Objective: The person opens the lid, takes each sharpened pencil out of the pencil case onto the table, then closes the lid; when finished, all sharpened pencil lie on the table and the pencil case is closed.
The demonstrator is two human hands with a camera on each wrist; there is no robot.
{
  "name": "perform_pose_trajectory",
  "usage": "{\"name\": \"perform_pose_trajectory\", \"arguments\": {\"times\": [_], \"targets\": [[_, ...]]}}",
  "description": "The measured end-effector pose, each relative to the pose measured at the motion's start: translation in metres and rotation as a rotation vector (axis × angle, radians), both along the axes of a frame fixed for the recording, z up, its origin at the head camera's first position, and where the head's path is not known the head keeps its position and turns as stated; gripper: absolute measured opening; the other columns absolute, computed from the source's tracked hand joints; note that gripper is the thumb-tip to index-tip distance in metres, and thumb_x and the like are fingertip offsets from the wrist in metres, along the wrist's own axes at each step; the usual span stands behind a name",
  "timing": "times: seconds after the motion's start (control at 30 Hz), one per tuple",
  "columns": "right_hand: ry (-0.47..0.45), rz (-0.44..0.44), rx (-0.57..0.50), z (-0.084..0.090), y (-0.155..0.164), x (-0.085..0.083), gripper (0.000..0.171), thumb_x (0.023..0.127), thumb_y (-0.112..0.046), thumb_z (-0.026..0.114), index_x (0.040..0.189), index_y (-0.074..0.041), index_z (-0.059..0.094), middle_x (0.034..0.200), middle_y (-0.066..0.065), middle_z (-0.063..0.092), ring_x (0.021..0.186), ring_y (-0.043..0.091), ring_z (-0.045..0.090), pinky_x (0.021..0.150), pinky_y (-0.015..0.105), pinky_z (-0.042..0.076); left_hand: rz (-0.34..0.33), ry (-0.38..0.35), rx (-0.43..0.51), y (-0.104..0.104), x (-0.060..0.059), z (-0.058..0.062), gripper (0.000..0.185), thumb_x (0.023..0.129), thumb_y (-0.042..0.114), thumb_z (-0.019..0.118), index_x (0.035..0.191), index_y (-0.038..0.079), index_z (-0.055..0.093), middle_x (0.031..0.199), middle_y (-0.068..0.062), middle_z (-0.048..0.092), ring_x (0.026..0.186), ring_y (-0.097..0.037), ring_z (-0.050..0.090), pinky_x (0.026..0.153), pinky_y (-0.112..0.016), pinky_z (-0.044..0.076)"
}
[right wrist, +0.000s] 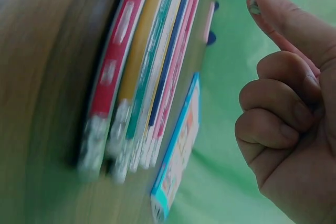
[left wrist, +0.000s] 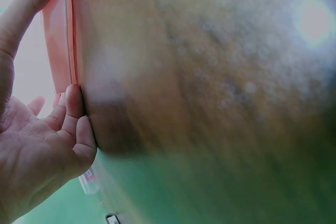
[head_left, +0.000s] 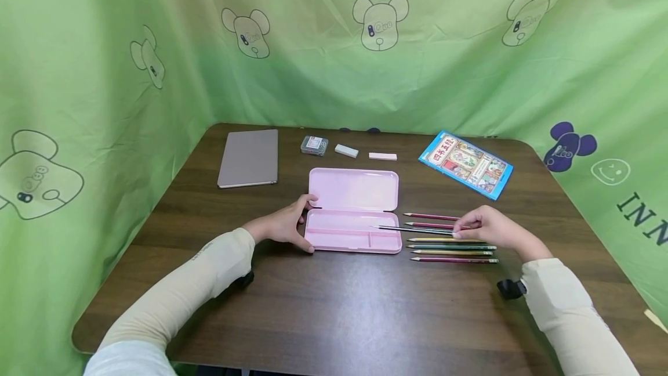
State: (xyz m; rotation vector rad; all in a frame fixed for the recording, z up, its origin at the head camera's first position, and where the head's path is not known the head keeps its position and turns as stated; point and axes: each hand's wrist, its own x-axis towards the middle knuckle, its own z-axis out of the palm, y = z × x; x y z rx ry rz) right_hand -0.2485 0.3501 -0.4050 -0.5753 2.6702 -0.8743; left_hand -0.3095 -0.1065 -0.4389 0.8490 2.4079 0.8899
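Note:
An open pink pencil case (head_left: 352, 213) lies in the middle of the brown table (head_left: 334, 306), lid flat behind the tray. My left hand (head_left: 300, 223) grips its left end, thumb at the hinge and fingers at the near corner; the left wrist view shows the left hand (left wrist: 37, 129) against the case's edge (left wrist: 55, 35). My right hand (head_left: 461, 228) pinches the back end of a dark pencil (head_left: 412, 229), whose tip reaches over the tray's right side. Several other pencils (head_left: 451, 251) lie in a row right of the case, also in the right wrist view (right wrist: 142, 66) beside that hand (right wrist: 289, 103).
Along the back of the table lie a grey tablet (head_left: 249, 157), a small clear box (head_left: 314, 144), a white eraser (head_left: 347, 150) and a pink eraser (head_left: 382, 156). A colourful book (head_left: 465, 163) lies at the back right. Green printed cloth (head_left: 334, 45) walls the table on three sides.

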Motion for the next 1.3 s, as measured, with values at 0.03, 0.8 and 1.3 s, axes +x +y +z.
{"name": "perform_pose_trajectory", "arguments": {"times": [0.03, 0.8, 1.3], "targets": [[0.001, -0.001, 0.001, 0.0, 0.004, 0.002, 0.011, 0.083, -0.02, 0.068, 0.083, -0.009, 0.07, 0.079, 0.002, 0.069, 0.065, 0.001, 0.052, 0.06, 0.023, 0.046, 0.0, 0.001, 0.0, 0.0, 0.0, 0.0, 0.105, 0.064, 0.032, 0.084, 0.139, 0.015, 0.013, 0.133, -0.011, 0.035, 0.106, -0.026, 0.046, 0.096, -0.04, 0.037], [-0.011, 0.139, -0.134, -0.011, 0.064, 0.042, 0.005, 0.079, 0.0, 0.067, 0.077, -0.004, 0.067, 0.075, -0.016, 0.064, 0.067, -0.01, 0.049, 0.055, 0.018, 0.044, 0.011, -0.013, -0.018, 0.0, 0.002, 0.003, 0.104, 0.065, 0.032, 0.084, 0.139, 0.017, 0.012, 0.133, -0.01, 0.034, 0.108, -0.025, 0.046, 0.097, -0.04, 0.037], [-0.056, 0.169, -0.156, -0.018, 0.065, 0.046, 0.006, 0.077, 0.0, 0.07, 0.075, -0.005, 0.068, 0.071, -0.013, 0.063, 0.061, -0.01, 0.042, 0.048, 0.019, 0.037, 0.004, -0.009, -0.003, 0.0, 0.002, 0.002, 0.104, 0.065, 0.032, 0.084, 0.139, 0.015, 0.013, 0.132, -0.012, 0.035, 0.107, -0.026, 0.047, 0.097, -0.041, 0.037]]}}
